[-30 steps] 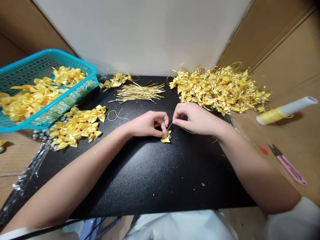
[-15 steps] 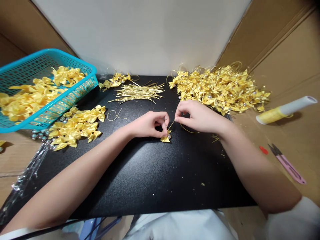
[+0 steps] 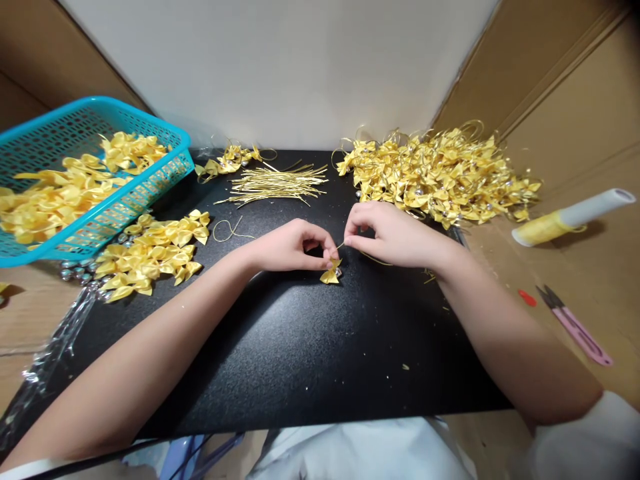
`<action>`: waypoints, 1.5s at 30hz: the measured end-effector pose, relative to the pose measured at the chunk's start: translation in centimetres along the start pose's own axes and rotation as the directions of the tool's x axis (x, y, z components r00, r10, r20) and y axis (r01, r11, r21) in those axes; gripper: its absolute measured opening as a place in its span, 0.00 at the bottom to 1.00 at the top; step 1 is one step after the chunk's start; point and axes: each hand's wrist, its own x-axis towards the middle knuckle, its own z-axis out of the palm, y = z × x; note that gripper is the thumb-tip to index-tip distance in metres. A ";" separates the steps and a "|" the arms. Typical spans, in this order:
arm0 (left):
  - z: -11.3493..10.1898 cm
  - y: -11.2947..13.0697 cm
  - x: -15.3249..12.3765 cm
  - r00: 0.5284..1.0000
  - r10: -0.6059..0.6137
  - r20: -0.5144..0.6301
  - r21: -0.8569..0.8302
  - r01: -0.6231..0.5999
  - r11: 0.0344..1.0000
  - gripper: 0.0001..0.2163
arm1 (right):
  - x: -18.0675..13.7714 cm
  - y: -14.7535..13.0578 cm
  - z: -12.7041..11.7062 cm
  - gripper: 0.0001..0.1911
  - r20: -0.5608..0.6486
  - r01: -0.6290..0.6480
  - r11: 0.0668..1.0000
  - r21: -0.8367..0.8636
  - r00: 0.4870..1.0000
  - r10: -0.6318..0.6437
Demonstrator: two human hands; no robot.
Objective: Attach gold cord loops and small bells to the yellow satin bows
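Just above the black tabletop, my left hand (image 3: pixel 297 247) is closed in a pinch at the top of a small yellow ribbon bow (image 3: pixel 329 276). A small silvery bell or bead shows at the bow's right side. My right hand (image 3: pixel 383 230) pinches a thin gold cord (image 3: pixel 376 259) between thumb and forefinger. One stretch of the cord spans the short gap between both hands, and its tail hangs out below my right hand. My left fingertips hide exactly where cord and bow meet.
Gold cords (image 3: pixel 280 183) lie bundled at the back, with one loose cord (image 3: pixel 230 231) nearer. Bows with cords form a pile (image 3: pixel 440 177) at right. At left are more bows (image 3: pixel 155 253), silvery bells (image 3: pixel 75 270) and a blue basket (image 3: pixel 183 143). Pink snips (image 3: pixel 575 327) lie far right.
My right hand has shifted slightly left, nearer my left fingertips. The cord between the hands is shorter, and more of the bow shows below my left fingers.
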 end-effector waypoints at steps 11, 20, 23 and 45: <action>0.3 0.3 0.0 1.000 -0.003 0.005 0.002 0.003 1.000 0.05 | 0.1 0.4 0.0 0.06 -0.002 0.011 1.000 0.011 1.000 -0.011; 0.6 -0.2 0.1 1.000 0.015 -0.004 -0.036 -0.015 0.999 0.05 | 0.1 0.6 -0.1 0.06 -0.008 0.019 1.000 0.008 1.000 -0.019; 0.7 -0.2 0.0 1.000 0.012 -0.006 -0.050 -0.012 0.999 0.06 | 0.1 0.5 -0.2 0.06 -0.007 0.014 1.000 0.008 1.000 -0.014; 0.5 0.0 0.1 1.000 0.028 0.007 -0.018 -0.028 0.999 0.04 | 0.0 0.8 -0.4 0.07 -0.029 0.030 1.000 0.005 0.999 -0.030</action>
